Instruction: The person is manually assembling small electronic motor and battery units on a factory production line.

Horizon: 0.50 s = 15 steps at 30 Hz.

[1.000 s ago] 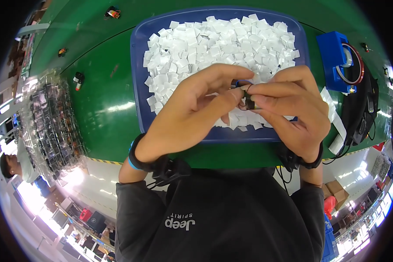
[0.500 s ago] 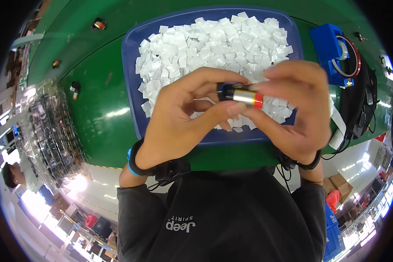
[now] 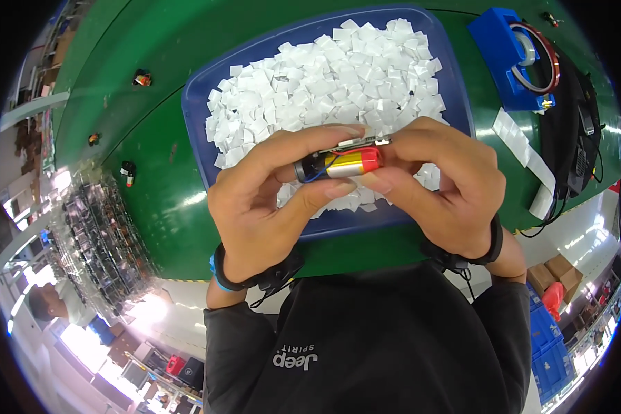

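Between my two hands, over the near part of a blue bin [image 3: 193,117], is a small cylindrical battery [image 3: 346,164] with a silver-yellow body, a red end and a black end. Red and blue wires run along it to a thin circuit board [image 3: 355,144] at its far side. My left hand [image 3: 259,183] pinches the black end and the board between thumb and fingers. Thumb and forefinger of my right hand [image 3: 455,183] close on the red end and the board's right tip. Small white square pieces [image 3: 324,83] fill the bin.
A blue tape dispenser [image 3: 497,62] with tape rolls stands at the back right, beside a white strip [image 3: 521,148] and a black bag [image 3: 573,138]. Small battery assemblies [image 3: 127,172] lie on the green table at left, near a plastic-wrapped stack of parts [image 3: 100,234].
The battery has turned, so its wires and circuit board now show. My right hand's fingers have closed in on its red end. The view has shifted and tilted slightly.
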Each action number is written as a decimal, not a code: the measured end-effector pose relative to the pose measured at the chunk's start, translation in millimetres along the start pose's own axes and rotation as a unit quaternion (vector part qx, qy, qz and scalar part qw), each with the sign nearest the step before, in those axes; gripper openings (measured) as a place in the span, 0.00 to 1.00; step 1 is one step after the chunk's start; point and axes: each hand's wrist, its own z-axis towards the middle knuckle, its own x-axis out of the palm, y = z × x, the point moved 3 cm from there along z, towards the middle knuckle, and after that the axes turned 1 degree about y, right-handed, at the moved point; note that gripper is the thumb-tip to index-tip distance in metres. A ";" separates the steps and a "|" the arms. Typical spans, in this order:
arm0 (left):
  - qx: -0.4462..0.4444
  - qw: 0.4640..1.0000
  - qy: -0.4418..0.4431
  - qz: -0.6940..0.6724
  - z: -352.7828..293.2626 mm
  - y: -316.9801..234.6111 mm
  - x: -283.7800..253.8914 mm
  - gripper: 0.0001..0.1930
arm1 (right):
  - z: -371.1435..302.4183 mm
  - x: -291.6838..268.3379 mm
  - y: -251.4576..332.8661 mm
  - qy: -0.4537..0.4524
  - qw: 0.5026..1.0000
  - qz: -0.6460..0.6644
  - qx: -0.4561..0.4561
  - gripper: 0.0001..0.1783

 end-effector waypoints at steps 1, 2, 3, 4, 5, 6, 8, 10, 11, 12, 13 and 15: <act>0.006 1.000 -0.006 0.014 -0.1 -0.8 1.3 0.19 | -0.8 0.2 0.1 -0.004 1.000 0.001 0.001 0.12; 0.012 0.999 -0.013 0.028 -0.1 -1.7 2.6 0.18 | -1.7 0.4 -0.1 -0.008 1.000 0.016 0.015 0.12; 0.018 0.999 -0.019 0.042 0.4 -2.3 2.9 0.18 | -2.5 0.4 -0.3 -0.011 0.999 0.030 0.028 0.11; 0.018 0.999 -0.019 0.044 0.3 -2.5 2.4 0.18 | -3.1 0.9 -0.7 -0.010 0.998 0.045 0.040 0.11; 0.035 0.996 -0.016 0.082 0.8 -3.4 1.6 0.18 | -3.4 1.3 -1.1 -0.011 0.998 0.047 0.040 0.11; 0.053 0.991 -0.013 0.120 1.4 -4.3 0.8 0.17 | -3.8 1.9 -2.6 -0.012 0.997 0.062 0.048 0.10; 0.071 0.984 -0.012 0.160 2.6 -6.9 0.9 0.17 | -3.3 2.3 -4.9 -0.012 0.994 0.091 0.063 0.09; 0.017 0.988 -0.025 0.153 0.7 -8.7 1.0 0.15 | -2.9 4.9 -5.3 -0.004 0.990 0.098 0.096 0.09; -0.008 0.988 -0.033 0.151 0.9 -10.4 -0.7 0.14 | -2.9 5.2 -6.6 -0.001 0.987 0.100 0.129 0.09; -0.006 0.986 -0.044 0.159 6.9 -15.4 -4.5 0.14 | -2.4 5.5 -8.1 0.003 0.982 0.103 0.161 0.09; -0.051 0.989 -0.032 0.134 20.3 -17.1 -9.8 0.13 | 0.1 4.8 -7.0 0.013 0.982 0.109 0.153 0.09; -0.127 0.987 0.002 0.098 48.5 -2.9 -42.0 0.12 | 2.4 5.8 -5.3 0.013 0.976 0.097 0.197 0.12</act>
